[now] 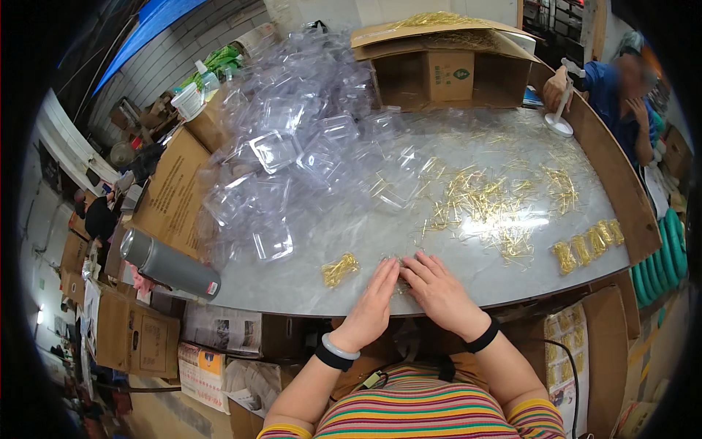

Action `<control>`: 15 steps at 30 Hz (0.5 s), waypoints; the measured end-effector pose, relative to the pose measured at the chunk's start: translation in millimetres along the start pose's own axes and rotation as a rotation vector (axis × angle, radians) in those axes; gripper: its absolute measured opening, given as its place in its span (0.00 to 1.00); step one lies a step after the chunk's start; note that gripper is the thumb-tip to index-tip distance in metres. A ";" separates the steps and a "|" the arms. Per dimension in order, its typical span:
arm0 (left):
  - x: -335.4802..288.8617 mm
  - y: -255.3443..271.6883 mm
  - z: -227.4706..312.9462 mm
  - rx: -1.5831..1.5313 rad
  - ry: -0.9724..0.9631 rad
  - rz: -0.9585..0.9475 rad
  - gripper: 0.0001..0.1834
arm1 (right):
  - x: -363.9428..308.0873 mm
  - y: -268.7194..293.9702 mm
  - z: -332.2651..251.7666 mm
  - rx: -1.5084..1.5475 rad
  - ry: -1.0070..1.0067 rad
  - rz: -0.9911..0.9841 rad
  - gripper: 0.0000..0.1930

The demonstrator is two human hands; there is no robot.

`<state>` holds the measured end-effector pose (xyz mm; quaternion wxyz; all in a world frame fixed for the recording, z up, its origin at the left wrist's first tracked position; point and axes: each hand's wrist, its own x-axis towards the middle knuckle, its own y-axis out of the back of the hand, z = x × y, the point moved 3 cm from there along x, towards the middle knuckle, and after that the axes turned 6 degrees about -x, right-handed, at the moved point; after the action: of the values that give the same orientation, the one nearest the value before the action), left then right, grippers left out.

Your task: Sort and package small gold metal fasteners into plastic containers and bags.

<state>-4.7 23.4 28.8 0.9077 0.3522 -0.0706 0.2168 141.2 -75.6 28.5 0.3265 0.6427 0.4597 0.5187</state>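
My left hand and my right hand meet at the table's front edge. Their fingers are drawn together and curve down over something small and clear-looking, mostly covered by the hands; I cannot make out what it is. A small bundle of thin gold-coloured wire pieces lies left of my left hand. Beyond my right hand spreads a loose pile of the same gold pieces. Several gold bundles stand in a row near the table's right edge.
A big heap of clear plastic boxes covers the table's left and back. A grey bottle lies at the left edge. An open cardboard box stands behind. At the right, another person touches a white stand beside the cardboard edging.
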 end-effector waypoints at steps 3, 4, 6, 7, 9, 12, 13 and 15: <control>-1.0 3.8 -8.0 0.143 0.005 -0.018 0.37 | -4.5 1.0 15.0 0.161 0.064 -0.014 0.22; 1.4 4.5 -8.9 0.180 0.012 -0.018 0.37 | -5.9 4.3 14.6 0.170 -0.027 0.045 0.22; 7.3 5.0 -10.6 0.230 0.013 -0.018 0.38 | -10.7 10.8 12.3 0.185 -0.210 0.163 0.22; 9.7 4.0 -11.8 0.242 0.009 -0.019 0.38 | -10.6 12.0 9.1 0.132 -0.184 0.138 0.22; 14.6 -0.7 -13.6 0.263 0.009 -0.044 0.38 | -9.6 13.1 5.0 0.028 -0.132 0.090 0.23; 22.8 -8.9 -15.4 0.276 -0.011 -0.097 0.37 | -12.0 6.6 11.8 0.057 -0.034 0.026 0.25; 22.7 -11.0 -19.5 0.272 -0.025 -0.104 0.37 | -12.4 7.7 13.8 0.099 -0.027 0.042 0.25; 21.1 -11.5 -23.7 0.219 -0.035 -0.109 0.37 | -13.0 11.0 16.3 0.183 -0.015 0.075 0.24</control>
<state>18.8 39.0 10.1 0.8728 0.4565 -0.0433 0.1675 159.3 -90.8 29.5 0.2504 0.6905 0.4782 0.4816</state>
